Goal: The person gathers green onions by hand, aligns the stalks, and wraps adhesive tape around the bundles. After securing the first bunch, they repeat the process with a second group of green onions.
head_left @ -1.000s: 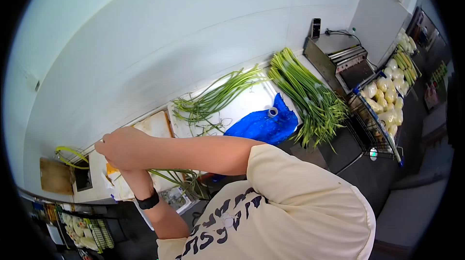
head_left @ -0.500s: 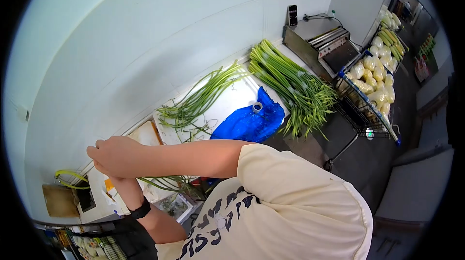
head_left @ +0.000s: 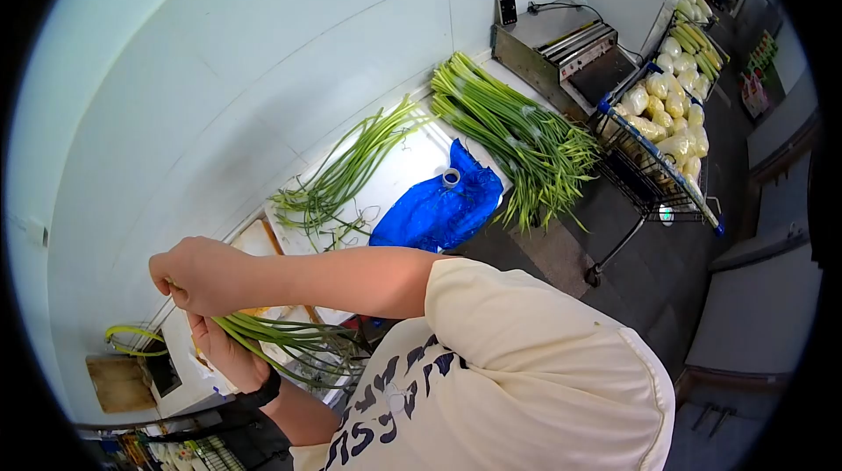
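Observation:
My right hand point(head_left: 203, 274) is closed at the left, its fingers curled around the end of a bunch of long thin green stalks that look like garlic scapes point(head_left: 285, 336). Just below it my left hand point(head_left: 230, 353), with a black band on the wrist, is wrapped around the same bunch. The stalks trail right, under my right forearm, towards my shirt. More loose scapes point(head_left: 346, 168) lie on a white board point(head_left: 386, 181) beside a blue plastic bag point(head_left: 434, 212). A roll of tape point(head_left: 451, 177) rests on the bag.
A large pile of taped scape bundles point(head_left: 513, 133) lies right of the board. Behind it stand a wrapping machine point(head_left: 561, 54) and a phone point(head_left: 506, 6). A cart point(head_left: 658, 160) of bagged pale vegetables is at the right. A yellow-green loop point(head_left: 132, 339) sits at far left.
My hands have moved slightly apart, and the scapes between them now show more fully. My left hand has come out from behind the right one. The view has shifted a little.

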The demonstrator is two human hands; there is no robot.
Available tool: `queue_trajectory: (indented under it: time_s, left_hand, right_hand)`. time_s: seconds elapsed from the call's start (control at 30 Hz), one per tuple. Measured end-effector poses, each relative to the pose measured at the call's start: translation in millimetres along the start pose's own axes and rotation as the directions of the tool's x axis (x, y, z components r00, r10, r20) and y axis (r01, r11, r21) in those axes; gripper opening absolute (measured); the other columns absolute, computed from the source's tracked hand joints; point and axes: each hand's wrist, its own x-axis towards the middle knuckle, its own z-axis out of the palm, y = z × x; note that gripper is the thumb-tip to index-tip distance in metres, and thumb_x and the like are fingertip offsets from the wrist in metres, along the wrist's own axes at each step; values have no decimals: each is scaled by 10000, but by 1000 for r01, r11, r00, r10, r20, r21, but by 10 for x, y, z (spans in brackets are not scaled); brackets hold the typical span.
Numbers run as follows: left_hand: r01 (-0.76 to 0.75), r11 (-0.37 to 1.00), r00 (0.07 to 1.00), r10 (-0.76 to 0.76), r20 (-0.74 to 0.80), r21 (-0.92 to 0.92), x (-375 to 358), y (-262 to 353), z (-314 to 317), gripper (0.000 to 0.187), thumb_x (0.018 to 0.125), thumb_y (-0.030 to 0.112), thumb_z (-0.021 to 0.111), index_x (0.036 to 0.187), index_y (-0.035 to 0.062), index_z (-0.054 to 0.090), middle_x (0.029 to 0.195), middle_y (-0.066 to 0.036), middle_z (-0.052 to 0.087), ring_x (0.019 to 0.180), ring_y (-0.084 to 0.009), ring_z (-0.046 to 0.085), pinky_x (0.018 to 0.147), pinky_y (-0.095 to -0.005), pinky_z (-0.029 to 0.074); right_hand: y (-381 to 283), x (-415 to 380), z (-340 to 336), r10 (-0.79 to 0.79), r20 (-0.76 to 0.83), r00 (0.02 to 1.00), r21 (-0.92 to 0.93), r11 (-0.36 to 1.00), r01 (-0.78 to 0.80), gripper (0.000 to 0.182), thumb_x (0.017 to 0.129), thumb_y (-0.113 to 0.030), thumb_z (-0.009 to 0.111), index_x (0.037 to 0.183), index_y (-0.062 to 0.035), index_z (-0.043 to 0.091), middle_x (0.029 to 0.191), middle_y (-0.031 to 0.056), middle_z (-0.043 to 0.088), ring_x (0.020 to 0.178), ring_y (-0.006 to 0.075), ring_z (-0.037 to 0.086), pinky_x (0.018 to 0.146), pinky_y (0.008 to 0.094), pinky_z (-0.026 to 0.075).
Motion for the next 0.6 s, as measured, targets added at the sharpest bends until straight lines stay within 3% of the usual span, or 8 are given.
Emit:
queue_trajectory:
  time_s: [0.13, 0.33, 0.43, 0.47, 0.57, 0.6]
  left_hand:
    - [116, 993, 992, -115, 57, -21, -31, -1, -150, 309, 1004, 191, 548, 1258, 32, 472, 1132, -106, 623, 956, -177, 647, 808, -297, 537]
    - [149, 985, 985, -141, 98, -87, -74, 134, -27, 324, 1003, 188, 543, 1284, 42, 475, 1190, -84, 602, 1045, -183, 613, 886, -338, 514]
    - [79, 989, 992, -66, 103, -124, -28, 91, -57, 351, 1003, 200, 542, 1311, 48, 471, 1220, -76, 590, 1092, -184, 592, 923, -347, 490]
    - [20, 999, 999, -18, 48, -47, -59, 81, -36, 362, 1005, 201, 536, 1329, 54, 469, 1238, -72, 582, 1106, -195, 586, 920, -340, 484]
    - [-90, 993, 989, 81, -122, -70, -173, 124, 251, 378, 996, 156, 521, 1349, 39, 457, 1239, -63, 574, 1122, -195, 572, 929, -320, 461]
    - [-150, 978, 985, 161, -68, 143, -213, 86, 233, 372, 984, 130, 521, 1338, 29, 463, 1225, -68, 578, 1101, -189, 576, 914, -309, 460]
  right_hand:
    - [-38, -45, -5, -12, 18, 1000, 0, 1000, 12, 73, 775, -34, 603, 847, -27, 593, 730, 145, 641, 741, 355, 626, 648, 432, 477]
    - [-30, -65, 120, -66, -9, 998, -93, 994, 65, 82, 784, -50, 595, 858, -27, 569, 772, 149, 624, 738, 358, 621, 643, 438, 475]
    - [-119, -88, 105, -51, 6, 999, -158, 986, 51, 102, 790, -54, 589, 875, -31, 538, 770, 143, 602, 730, 357, 614, 638, 438, 474]
    - [-143, -95, 100, -38, 13, 999, -177, 983, 39, 110, 792, -55, 588, 880, -32, 527, 767, 140, 594, 727, 357, 612, 635, 437, 474]
    - [-105, -99, 127, -139, -8, 990, -193, 972, 135, 131, 792, -53, 593, 885, -33, 502, 746, 133, 576, 716, 356, 601, 624, 433, 470]
    - [-87, -89, 125, -140, -56, 989, -172, 977, 129, 130, 795, -53, 592, 889, -33, 504, 752, 135, 576, 719, 358, 600, 627, 435, 469]
